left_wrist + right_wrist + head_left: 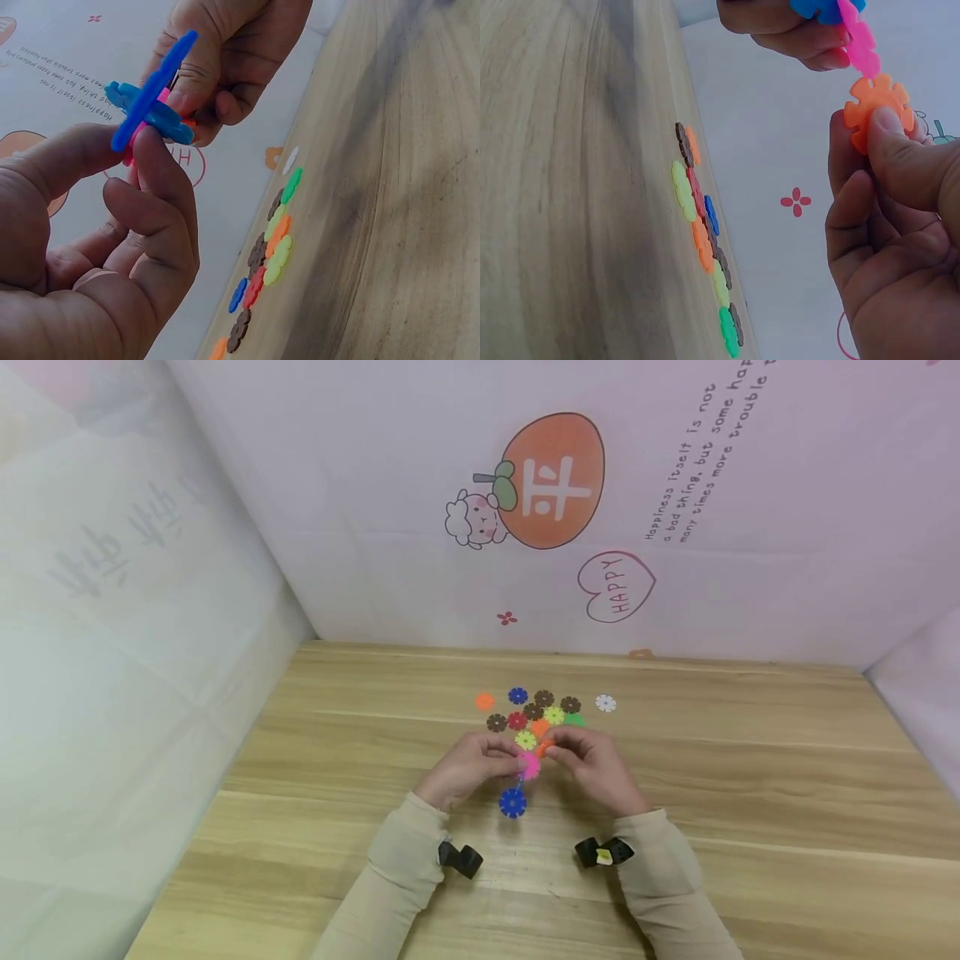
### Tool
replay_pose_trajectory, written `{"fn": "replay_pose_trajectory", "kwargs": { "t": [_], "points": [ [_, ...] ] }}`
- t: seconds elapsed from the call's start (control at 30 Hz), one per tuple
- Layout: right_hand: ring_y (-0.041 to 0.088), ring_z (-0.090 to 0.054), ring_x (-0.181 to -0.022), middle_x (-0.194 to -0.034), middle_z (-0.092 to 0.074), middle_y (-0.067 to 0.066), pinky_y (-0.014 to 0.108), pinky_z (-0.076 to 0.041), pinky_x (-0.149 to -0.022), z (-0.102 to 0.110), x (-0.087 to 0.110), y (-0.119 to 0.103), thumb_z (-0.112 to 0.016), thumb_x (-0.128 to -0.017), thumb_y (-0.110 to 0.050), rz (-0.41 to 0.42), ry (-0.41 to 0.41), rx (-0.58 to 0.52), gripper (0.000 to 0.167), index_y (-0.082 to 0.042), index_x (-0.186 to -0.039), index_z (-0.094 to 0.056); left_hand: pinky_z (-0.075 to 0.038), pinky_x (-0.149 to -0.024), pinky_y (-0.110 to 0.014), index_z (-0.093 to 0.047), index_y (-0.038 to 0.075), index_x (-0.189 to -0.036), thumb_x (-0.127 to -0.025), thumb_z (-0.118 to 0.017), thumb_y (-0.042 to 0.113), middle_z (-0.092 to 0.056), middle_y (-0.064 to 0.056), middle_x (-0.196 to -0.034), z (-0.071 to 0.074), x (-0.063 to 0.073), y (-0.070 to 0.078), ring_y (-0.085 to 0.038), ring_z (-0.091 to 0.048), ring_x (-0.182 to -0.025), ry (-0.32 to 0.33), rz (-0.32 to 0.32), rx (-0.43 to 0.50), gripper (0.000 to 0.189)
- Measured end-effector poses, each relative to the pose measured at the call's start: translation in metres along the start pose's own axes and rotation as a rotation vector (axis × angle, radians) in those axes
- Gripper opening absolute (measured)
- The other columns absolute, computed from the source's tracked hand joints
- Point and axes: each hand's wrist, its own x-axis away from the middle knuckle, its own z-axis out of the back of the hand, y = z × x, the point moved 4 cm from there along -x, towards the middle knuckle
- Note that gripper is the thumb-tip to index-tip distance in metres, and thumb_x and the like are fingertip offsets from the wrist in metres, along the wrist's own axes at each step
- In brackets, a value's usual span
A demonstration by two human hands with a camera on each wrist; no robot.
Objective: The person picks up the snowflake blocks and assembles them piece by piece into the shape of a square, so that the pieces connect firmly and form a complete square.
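Observation:
My left hand point(477, 766) pinches a pink notched disc point(530, 766) between thumb and finger. Joined to it are a light blue disc point(154, 112) and a dark blue disc point(513, 803), which hangs lowest in the head view. Between the thumb and fingers of my right hand point(597, 767) is an orange notched disc point(879, 105). In the right wrist view, its upper edge meets or nearly meets the pink disc's lower edge; whether the two are slotted together I cannot tell. Both hands are above the table, close to each other.
Loose notched discs lie on the wooden table point(750, 760) beyond the hands: several brown point(497, 723), yellow point(554, 716), a red point(517, 721), a blue point(517, 695), orange point(485, 702), a green point(575, 720) and a white point(606, 703). A printed cloth wall point(375, 527) stands behind.

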Motion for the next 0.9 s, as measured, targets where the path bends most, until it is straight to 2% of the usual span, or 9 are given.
{"fn": "replay_pose_trajectory", "kwargs": {
  "t": [0.3,0.5,0.73,0.9],
  "points": [
    [0.015,-0.067,-0.097,-0.1,-0.073,0.002,0.022,-0.055,-0.089,-0.0031,0.001,-0.0014,-0.065,-0.093,-0.005,0.026,-0.024,-0.007,0.012,-0.012,-0.098,-0.072,-0.059,-0.086,-0.04,-0.068,-0.005,-0.109,-0.09,-0.068,0.004,-0.074,-0.01,-0.096,-0.0004,0.0007,0.0,-0.014,-0.067,-0.079,-0.017,-0.016,0.006,0.021],
    [0.012,-0.067,-0.096,-0.101,-0.073,0.005,0.022,-0.056,-0.088,-0.0024,0.0015,-0.0019,-0.065,-0.091,-0.001,0.064,-0.067,-0.027,0.013,-0.006,-0.101,-0.072,-0.059,-0.077,-0.031,-0.069,-0.005,-0.107,-0.09,-0.067,0.002,-0.074,-0.007,-0.095,-0.0013,0.0014,0.0007,-0.014,-0.066,-0.077,-0.042,-0.018,0.033,0.018],
    [0.017,-0.069,-0.091,-0.094,-0.073,0.003,0.025,-0.058,-0.082,-0.001,0.0012,-0.002,-0.068,-0.087,0.0,0.132,-0.097,-0.018,0.015,-0.008,-0.097,-0.075,-0.058,-0.09,-0.037,-0.068,-0.008,-0.107,-0.088,-0.069,-0.001,-0.074,-0.015,-0.1,-0.0057,0.0009,0.0029,-0.016,-0.072,-0.088,-0.067,-0.041,0.071,0.02],
    [0.017,-0.068,-0.089,-0.094,-0.073,0.002,0.026,-0.059,-0.082,-0.0038,-0.0007,-0.0029,-0.069,-0.086,0.001,0.154,-0.094,0.009,0.017,-0.009,-0.098,-0.076,-0.058,-0.089,-0.034,-0.068,-0.008,-0.106,-0.087,-0.069,-0.003,-0.074,-0.014,-0.1,-0.0036,0.0006,0.0016,-0.016,-0.071,-0.088,-0.043,-0.021,0.068,0.02]
  ]
}}
